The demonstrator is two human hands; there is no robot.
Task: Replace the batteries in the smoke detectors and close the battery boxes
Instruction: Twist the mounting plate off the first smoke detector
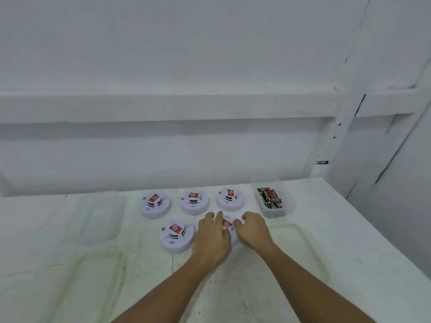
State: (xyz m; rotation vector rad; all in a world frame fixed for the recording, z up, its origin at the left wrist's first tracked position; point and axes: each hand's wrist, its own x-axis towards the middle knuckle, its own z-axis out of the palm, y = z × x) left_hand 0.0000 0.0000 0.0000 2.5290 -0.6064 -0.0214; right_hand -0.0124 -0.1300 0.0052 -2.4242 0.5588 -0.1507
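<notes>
Several round white smoke detectors with red labels lie on the white table. Three form a back row: left (155,205), middle (194,201), right (229,199). A fourth (176,234) lies in front at the left. A fifth detector (228,223) is mostly hidden under my hands. My left hand (212,236) lies over its left side with fingers spread. My right hand (253,229) curls round its right edge. A clear box (288,201) at the back right holds several batteries (269,198).
An empty clear container (100,217) stands at the left. Flat translucent lids lie at the front left (88,287) and to the right of my hands (296,243). White wall panels and a ledge rise behind the table; its right edge runs diagonally.
</notes>
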